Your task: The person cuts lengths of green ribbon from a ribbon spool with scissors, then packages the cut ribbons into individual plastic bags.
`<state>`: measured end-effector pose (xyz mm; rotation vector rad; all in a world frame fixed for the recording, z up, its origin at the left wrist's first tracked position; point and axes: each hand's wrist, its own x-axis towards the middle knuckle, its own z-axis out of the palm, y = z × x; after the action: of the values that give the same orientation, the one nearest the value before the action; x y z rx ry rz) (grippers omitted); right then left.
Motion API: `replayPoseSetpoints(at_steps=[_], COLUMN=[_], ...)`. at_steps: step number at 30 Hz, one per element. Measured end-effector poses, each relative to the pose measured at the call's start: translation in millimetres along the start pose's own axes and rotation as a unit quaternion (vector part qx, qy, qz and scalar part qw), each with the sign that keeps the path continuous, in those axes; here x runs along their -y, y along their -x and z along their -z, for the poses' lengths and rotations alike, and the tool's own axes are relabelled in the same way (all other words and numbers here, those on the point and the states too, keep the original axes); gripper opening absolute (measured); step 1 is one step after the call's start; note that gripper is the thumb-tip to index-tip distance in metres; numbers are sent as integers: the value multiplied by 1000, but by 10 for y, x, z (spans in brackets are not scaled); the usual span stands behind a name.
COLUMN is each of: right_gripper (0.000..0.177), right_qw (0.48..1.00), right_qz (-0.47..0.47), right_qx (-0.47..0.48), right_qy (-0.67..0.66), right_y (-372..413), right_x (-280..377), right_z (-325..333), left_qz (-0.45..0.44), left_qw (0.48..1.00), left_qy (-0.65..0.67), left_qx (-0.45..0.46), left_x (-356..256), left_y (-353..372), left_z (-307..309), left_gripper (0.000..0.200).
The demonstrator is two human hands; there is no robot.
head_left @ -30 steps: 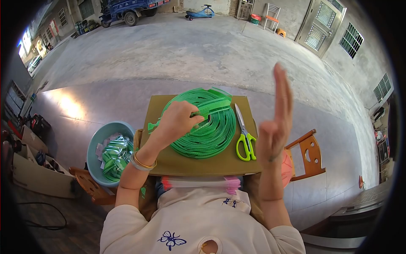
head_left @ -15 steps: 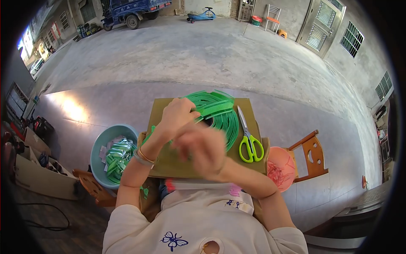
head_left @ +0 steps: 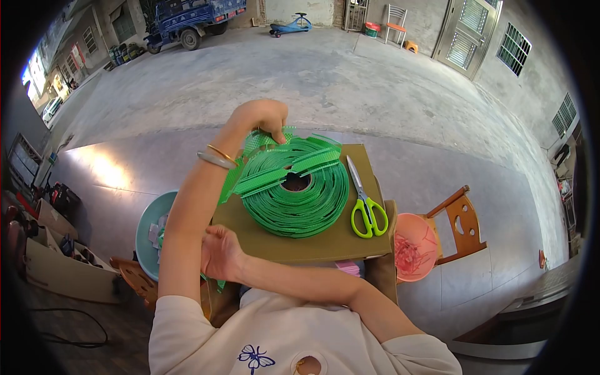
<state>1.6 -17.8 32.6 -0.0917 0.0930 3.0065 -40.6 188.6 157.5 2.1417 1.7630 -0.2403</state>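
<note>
A large coil of green patterned strip (head_left: 265, 209) lies flat on the brown board (head_left: 300, 249). At its far left edge my left hand (head_left: 265, 119) is closed on a green strip (head_left: 259, 140), thumb pointing down. My right hand (head_left: 222, 253) has crossed beneath the left forearm to the board's near left corner; its fingers are curled and partly hidden, and what they hold cannot be made out. A piece of green strip hangs beside it. Scissors with lime handles (head_left: 369, 217) rest right of the coil, blades pointing away.
A blue-green basin (head_left: 145, 240) stands left, partly behind my left arm. To the right are a pink basin (head_left: 417, 228) with reddish strips and a wooden chair (head_left: 462, 228). Farther off stand a blue truck (head_left: 200, 15) and a blue ride-on toy (head_left: 292, 26).
My left hand has moved up and away, to the far side of the coil. My right hand has moved left and nearer my body, passing under the left forearm. More of the coil shows.
</note>
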Motion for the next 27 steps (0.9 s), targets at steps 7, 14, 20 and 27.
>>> replayPoseSetpoints(at_steps=[7, 14, 20, 27], right_gripper=[53, 58, 28, 24], right_qw=[966, 904, 711, 611], right_qz=[-17, -128, 414, 558], right_qx=[256, 71, -68, -123], right_qy=[-8, 402, 564, 547], right_y=[-126, 751, 1416, 1673], right_x=[339, 106, 926, 1184], right_z=[-211, -387, -725, -933], left_qz=[1, -31, -199, -247], left_qw=[984, 971, 887, 865], left_qy=[172, 142, 308, 389], left_qx=[35, -191, -282, -200], left_x=[-184, -190, -583, -931], left_y=[78, 386, 1067, 849], left_z=[511, 925, 705, -58], left_gripper=[23, 24, 23, 23])
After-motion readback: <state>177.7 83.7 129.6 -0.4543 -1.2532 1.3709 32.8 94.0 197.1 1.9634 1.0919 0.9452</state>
